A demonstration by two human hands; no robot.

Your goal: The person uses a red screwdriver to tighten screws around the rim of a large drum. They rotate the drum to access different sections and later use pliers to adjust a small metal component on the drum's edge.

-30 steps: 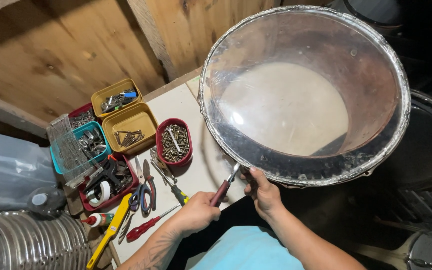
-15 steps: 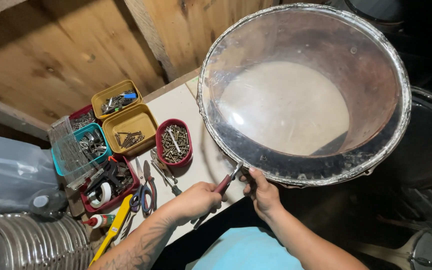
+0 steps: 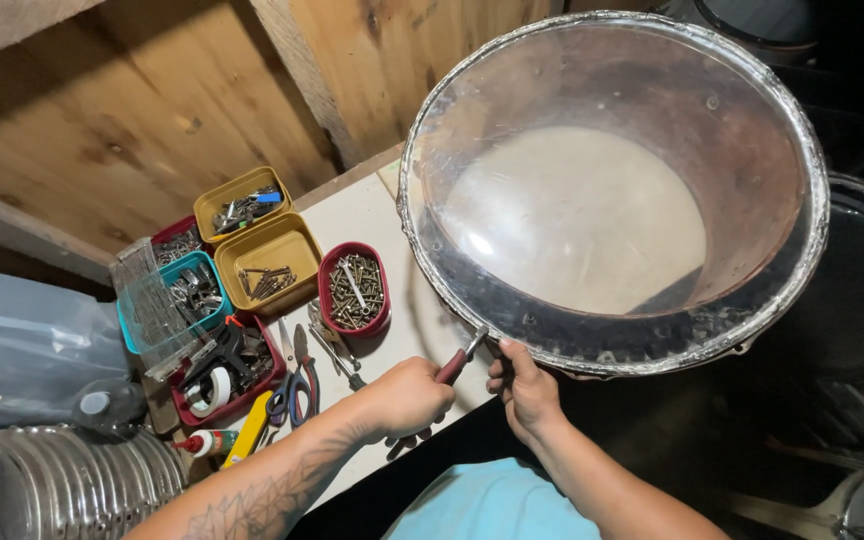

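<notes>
A large drum (image 3: 612, 190) with a clear head and a silvery rim lies tilted on the white bench (image 3: 367, 215). My left hand (image 3: 407, 398) is closed around red-handled pliers (image 3: 460, 358), whose jaws touch the drum's near rim. My right hand (image 3: 524, 385) sits just to the right, its fingers at the rim beside the pliers' tip. A tattoo shows on my left forearm.
Small tubs stand left of the drum: a red one of screws (image 3: 354, 290), two yellow ones (image 3: 267, 262), a teal one (image 3: 192, 290), and a red one with tape (image 3: 222, 375). Scissors and loose tools (image 3: 297, 380) lie nearby. Ribbed metal duct (image 3: 72, 480) at lower left, wooden wall behind.
My left hand has shifted slightly left and lower along the pliers' handles; the jaws stay at the drum rim. My right hand has hardly moved.
</notes>
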